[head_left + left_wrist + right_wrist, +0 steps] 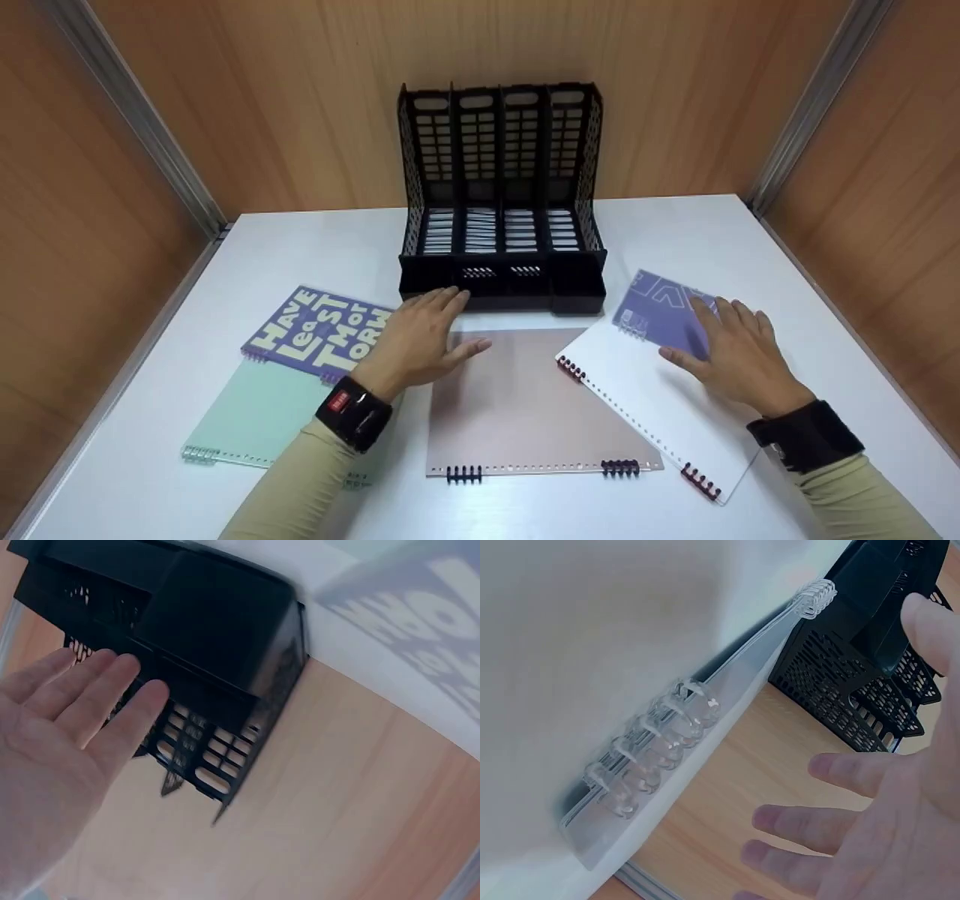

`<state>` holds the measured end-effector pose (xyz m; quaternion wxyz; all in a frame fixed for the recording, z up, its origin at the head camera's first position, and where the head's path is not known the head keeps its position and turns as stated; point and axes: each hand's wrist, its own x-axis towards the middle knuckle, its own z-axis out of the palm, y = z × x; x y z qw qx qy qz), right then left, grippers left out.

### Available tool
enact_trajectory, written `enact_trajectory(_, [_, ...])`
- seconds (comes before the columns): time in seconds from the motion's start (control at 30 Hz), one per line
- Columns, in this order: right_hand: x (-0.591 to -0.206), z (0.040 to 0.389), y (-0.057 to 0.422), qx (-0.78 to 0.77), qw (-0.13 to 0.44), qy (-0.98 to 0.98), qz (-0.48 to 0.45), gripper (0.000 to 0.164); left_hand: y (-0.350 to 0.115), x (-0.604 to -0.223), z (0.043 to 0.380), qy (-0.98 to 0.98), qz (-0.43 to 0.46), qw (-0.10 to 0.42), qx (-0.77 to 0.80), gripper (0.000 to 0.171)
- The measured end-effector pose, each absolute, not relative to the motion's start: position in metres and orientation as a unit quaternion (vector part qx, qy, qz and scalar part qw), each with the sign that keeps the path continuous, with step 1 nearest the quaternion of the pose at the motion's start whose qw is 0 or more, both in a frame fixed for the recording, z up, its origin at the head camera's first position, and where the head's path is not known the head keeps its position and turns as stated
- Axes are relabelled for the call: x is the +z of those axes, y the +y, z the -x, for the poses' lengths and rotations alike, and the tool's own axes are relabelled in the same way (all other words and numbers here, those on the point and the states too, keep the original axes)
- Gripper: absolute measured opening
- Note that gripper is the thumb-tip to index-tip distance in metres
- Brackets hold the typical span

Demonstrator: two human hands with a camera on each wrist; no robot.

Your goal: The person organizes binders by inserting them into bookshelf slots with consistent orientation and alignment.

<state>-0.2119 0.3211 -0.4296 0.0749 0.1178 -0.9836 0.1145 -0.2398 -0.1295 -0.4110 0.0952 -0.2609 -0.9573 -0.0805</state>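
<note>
My left hand (420,337) is held out with straight fingers, its fingertips overlapping the front of a black four-slot file organizer (501,283) in the head view. Nothing is in its palm in the left wrist view. Beneath it lie a purple lettered notebook (315,330) and a pinkish-brown ring notebook (525,405). My right hand (739,360) is spread over a smaller purple notebook (660,304), which overlaps a white notebook (645,390) with dark red rings. Clear binder rings (656,742) show below the right fingers in the right wrist view.
A mint-green ring notebook (255,412) lies at the left, partly under the purple lettered one. The white table (135,480) is enclosed by wood-grain panels (300,112) at the back and both sides. The organizer stands near the back panel.
</note>
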Motion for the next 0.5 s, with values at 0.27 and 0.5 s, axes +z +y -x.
enact_trajectory(0.27, [-0.427, 0.209, 0.320, 0.103, 0.072, -0.984, -0.129, 0.100, -0.084, -0.413, 0.249, -0.935, 0.327, 0.119, -0.069, 0.082])
enact_trajectory(0.5, [-0.429, 0.207, 0.323, 0.102, 0.121, -0.975, -0.155, 0.095, -0.048, -0.415, 0.255, -0.918, 0.370, 0.134, -0.042, 0.076])
